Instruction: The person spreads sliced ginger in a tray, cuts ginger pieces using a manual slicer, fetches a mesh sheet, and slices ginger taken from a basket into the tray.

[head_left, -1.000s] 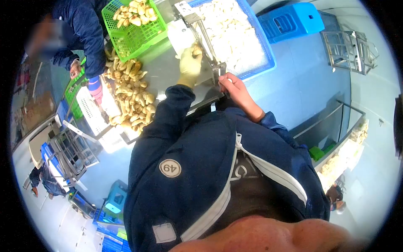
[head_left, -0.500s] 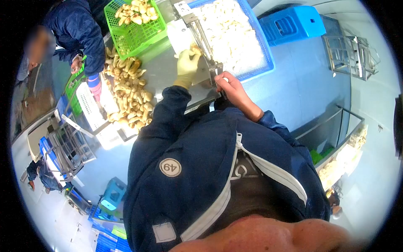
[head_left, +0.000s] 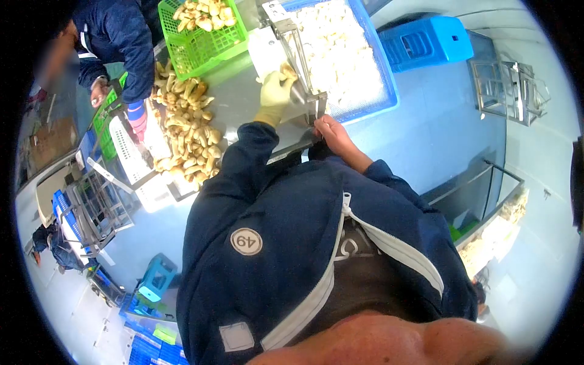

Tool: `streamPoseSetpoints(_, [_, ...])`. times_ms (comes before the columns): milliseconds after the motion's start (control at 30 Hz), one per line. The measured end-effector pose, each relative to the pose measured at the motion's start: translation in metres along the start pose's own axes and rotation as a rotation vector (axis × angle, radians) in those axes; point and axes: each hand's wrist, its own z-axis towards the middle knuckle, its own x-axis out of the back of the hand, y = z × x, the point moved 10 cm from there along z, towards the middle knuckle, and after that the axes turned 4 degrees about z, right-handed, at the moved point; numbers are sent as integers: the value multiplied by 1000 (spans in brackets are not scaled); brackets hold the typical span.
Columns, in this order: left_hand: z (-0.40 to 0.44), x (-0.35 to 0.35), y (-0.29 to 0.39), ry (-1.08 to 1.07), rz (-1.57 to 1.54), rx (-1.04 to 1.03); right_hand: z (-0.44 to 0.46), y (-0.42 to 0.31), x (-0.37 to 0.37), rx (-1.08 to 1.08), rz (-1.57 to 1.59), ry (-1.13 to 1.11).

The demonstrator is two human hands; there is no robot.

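My left hand (head_left: 274,94), in a pale yellow glove, is closed around a tan mushroom (head_left: 288,72) and holds it against a long metal cutter blade (head_left: 297,52). Beneath them is a white cutting board (head_left: 263,47). Bare, my right hand (head_left: 334,135) grips the handle at the blade's near end; the fingers mostly hide that handle. Beyond the blade, a blue tray (head_left: 384,85) holds many white mushroom slices (head_left: 337,52). Left of my gloved hand, whole brown-and-cream mushrooms (head_left: 193,131) lie in a heap on the steel table (head_left: 234,91).
A green basket (head_left: 210,58) with mushrooms stands at the back of the table. At the left, a co-worker's gloved hand (head_left: 139,125) rests by a white crate (head_left: 123,152). A blue plastic stool (head_left: 429,44) stands right of the tray.
My right hand has moved slightly towards my body with the blade handle, and the blade sits at a different angle. My left hand stays at the mushroom.
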Motion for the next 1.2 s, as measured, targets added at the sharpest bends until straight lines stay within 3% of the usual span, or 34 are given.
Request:
streamPoseSetpoints(200, [3,0,7,13,63,-56,-12,-108,10,-42,6,33])
streamPoseSetpoints(367, [3,-3,7,-75,34,31,-3,-19,3,50,10,25])
streamPoseSetpoints(500, [5,-1,7,-76,20,25,-2,-13,3,40,-23,28])
streamPoseSetpoints(633, [5,-3,13,-58,30,-54,-11,-110,12,11,-21,43])
streamPoseSetpoints(733, [7,-7,10,-121,37,12,-6,-103,10,-21,-48,29])
streamPoseSetpoints(867, [4,-7,11,-144,-30,59,-2,-12,4,56,-40,11])
streamPoseSetpoints(967, [5,-6,6,-120,-145,112,5,8,0,37,-59,8])
streamPoseSetpoints(1033, [7,-8,3,-177,-173,219,0,-11,3,23,-66,16])
streamPoseSetpoints(1200, [10,-10,7,-241,-172,155,-9,-107,11,-1,-54,50])
